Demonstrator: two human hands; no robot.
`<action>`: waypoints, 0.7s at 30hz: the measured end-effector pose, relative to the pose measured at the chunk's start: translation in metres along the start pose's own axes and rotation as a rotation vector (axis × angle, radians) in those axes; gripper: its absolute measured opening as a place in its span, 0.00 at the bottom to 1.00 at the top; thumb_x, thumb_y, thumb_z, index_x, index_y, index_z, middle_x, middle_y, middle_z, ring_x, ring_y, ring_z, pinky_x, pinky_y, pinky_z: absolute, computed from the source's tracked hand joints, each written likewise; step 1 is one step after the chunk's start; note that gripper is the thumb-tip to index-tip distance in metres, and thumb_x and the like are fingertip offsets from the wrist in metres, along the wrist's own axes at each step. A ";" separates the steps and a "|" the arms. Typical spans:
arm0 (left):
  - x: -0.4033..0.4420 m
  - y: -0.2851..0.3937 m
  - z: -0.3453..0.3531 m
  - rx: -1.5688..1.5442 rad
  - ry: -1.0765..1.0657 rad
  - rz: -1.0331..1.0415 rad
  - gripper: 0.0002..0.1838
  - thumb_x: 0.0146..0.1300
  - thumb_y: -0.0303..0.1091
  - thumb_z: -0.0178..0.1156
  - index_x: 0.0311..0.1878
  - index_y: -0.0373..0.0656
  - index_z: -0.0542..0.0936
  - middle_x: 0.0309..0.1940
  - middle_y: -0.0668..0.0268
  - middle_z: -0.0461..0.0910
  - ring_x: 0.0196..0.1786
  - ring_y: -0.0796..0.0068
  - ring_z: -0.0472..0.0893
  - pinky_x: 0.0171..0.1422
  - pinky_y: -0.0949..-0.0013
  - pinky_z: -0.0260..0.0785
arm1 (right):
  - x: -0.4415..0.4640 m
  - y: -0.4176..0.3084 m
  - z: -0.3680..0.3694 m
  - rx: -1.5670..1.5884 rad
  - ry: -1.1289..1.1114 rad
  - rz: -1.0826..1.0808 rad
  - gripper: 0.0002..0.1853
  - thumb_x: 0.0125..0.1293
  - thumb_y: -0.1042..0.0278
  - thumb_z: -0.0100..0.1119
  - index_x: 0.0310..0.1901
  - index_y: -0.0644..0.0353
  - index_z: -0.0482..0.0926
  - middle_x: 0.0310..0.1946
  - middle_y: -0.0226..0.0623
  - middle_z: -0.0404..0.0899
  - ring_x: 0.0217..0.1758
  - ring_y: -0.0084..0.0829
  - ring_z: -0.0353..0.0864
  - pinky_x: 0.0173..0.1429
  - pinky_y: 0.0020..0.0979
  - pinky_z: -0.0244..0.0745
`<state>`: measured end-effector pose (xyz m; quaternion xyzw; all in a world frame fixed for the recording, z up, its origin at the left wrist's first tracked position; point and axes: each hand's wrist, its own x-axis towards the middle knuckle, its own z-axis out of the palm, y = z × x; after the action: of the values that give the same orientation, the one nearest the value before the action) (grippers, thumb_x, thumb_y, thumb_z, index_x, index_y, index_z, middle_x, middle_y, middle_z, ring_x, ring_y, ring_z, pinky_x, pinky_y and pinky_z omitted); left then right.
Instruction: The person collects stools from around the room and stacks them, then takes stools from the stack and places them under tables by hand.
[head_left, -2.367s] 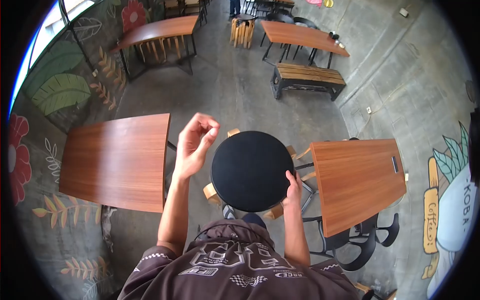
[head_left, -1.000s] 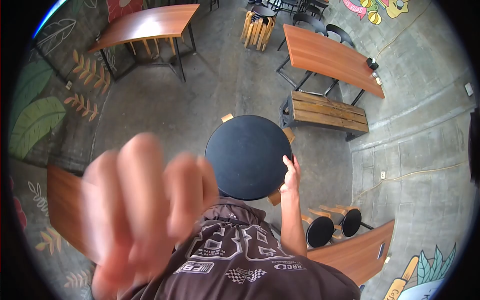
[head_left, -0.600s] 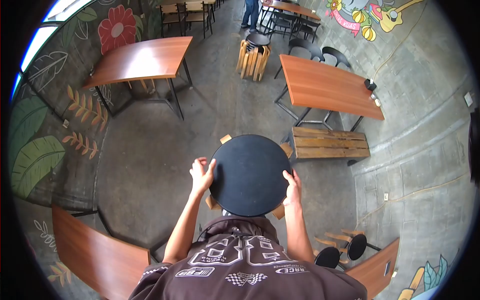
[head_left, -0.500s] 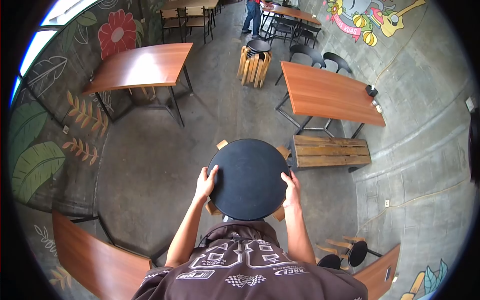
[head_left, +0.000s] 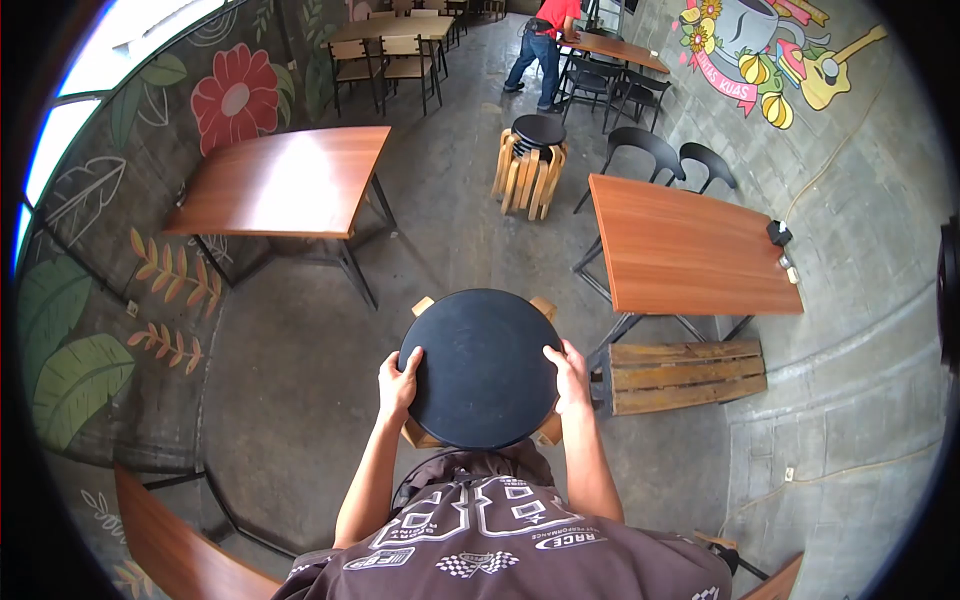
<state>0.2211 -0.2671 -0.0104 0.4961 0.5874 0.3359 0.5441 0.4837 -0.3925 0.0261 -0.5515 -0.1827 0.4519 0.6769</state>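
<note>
black stool (head_left: 485,370), bench (head_left: 688,378) near, stacked stools (head_left: 532,172) ahead

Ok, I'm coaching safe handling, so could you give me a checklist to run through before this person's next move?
1. Left hand on the round black-topped wooden stool: ok, thumb on top.
2. Right hand on the opposite side: ok, thumb on top.
3. Stool off the grey concrete floor: cannot tell.
4. Right hand's clearance from the slatted brown wooden bench: cannot tell.
5. Red-shirted person away from stool: ok, farther off.
</note>
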 end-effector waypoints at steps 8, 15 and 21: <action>0.127 0.082 0.050 -0.030 0.022 0.071 0.26 0.64 0.52 0.65 0.45 0.33 0.79 0.32 0.65 0.81 0.34 0.79 0.77 0.42 0.70 0.72 | 0.155 -0.051 0.031 -0.063 -0.001 -0.102 0.14 0.66 0.69 0.59 0.51 0.65 0.78 0.44 0.32 0.81 0.46 0.23 0.77 0.55 0.27 0.71; 0.247 0.141 0.095 -0.070 -0.050 0.107 0.24 0.66 0.50 0.65 0.46 0.34 0.79 0.32 0.67 0.80 0.32 0.81 0.76 0.39 0.73 0.72 | 0.269 -0.088 0.057 -0.053 0.051 -0.152 0.10 0.67 0.69 0.59 0.47 0.64 0.78 0.41 0.30 0.81 0.43 0.21 0.76 0.52 0.26 0.71; 0.367 0.177 0.124 -0.011 -0.137 0.112 0.27 0.63 0.53 0.67 0.45 0.32 0.80 0.31 0.60 0.83 0.33 0.75 0.80 0.40 0.69 0.74 | 0.366 -0.092 0.082 -0.093 0.173 -0.187 0.09 0.68 0.68 0.59 0.45 0.64 0.78 0.38 0.28 0.80 0.42 0.20 0.75 0.49 0.25 0.71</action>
<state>0.4107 0.1129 0.0205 0.5472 0.5182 0.3342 0.5661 0.6527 -0.0452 0.0450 -0.5997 -0.1951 0.3285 0.7032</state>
